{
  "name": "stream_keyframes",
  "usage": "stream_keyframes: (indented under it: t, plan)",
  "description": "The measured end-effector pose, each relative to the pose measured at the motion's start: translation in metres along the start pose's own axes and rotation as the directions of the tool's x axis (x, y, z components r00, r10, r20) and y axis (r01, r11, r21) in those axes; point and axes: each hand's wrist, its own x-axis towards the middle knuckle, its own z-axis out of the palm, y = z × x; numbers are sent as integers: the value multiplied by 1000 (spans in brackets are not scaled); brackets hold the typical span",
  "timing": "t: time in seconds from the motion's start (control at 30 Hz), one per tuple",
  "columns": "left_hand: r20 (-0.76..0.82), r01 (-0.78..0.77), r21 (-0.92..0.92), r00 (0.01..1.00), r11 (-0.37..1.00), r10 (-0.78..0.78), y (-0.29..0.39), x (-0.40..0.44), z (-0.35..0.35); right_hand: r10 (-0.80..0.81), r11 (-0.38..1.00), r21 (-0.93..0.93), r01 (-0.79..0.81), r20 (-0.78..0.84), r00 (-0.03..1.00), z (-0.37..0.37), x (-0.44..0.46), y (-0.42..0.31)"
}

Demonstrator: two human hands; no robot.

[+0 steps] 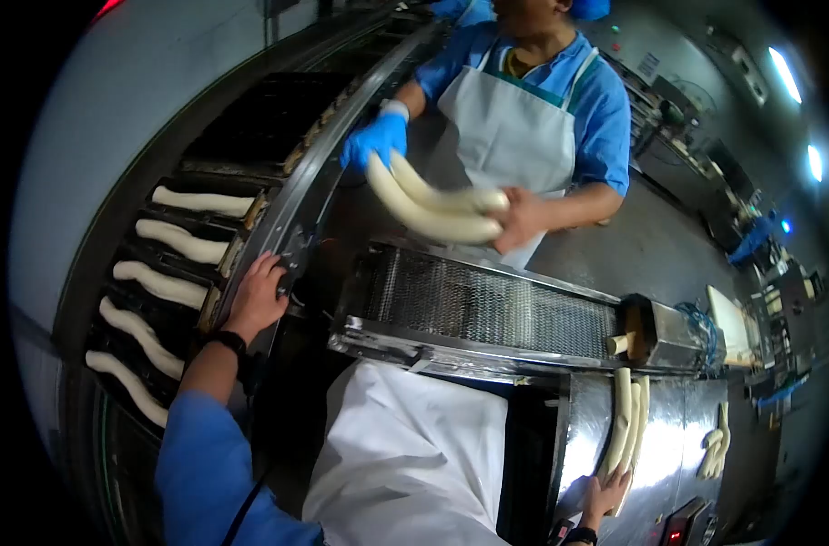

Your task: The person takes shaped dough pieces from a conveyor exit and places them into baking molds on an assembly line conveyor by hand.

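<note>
My left hand (258,293) rests on the metal rail of the line at the left, fingers spread, holding nothing. Black pans beside it hold several long dough strips (159,284). My right hand (607,491) lies on the near ends of long dough rolls (622,423), side by side on the steel table (678,409). Its fingers are partly spread over them; whether they grip is unclear. Across the conveyor, a co-worker in a white apron (505,127) holds two dough rolls (423,205), blurred, between a blue-gloved hand and a bare hand.
A mesh conveyor (487,300) runs between me and the co-worker, with a dough piece (620,344) at its right-end housing. A twisted dough piece (713,448) lies on the table's right side, near a device with a red display (687,528).
</note>
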Motion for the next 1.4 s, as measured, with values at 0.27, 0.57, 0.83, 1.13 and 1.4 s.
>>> stream_keyframes:
  t: [0.27, 0.57, 0.83, 1.13, 1.4]
  plan:
    - [26, -22, 29, 999, 999, 21, -17, 35, 13, 201, 973, 36, -230, 365, 909, -15, 5, -9]
    - [38, -45, 13, 998, 999, 45, -35, 62, 25, 161, 976, 62, -211, 451, 878, 9, 8, 1]
    - [25, -85, -32, 996, 996, 86, -53, 75, 27, -61, 471, 669, -575, 675, 735, -36, 69, -133]
    - [31, -103, -66, 994, 992, 105, -63, 131, 41, -549, 372, 894, -251, 430, 717, -180, 255, -428]
    - [52, -94, -119, 994, 988, 101, -65, 150, 47, -963, -199, 757, -622, -33, 268, -214, 247, -677]
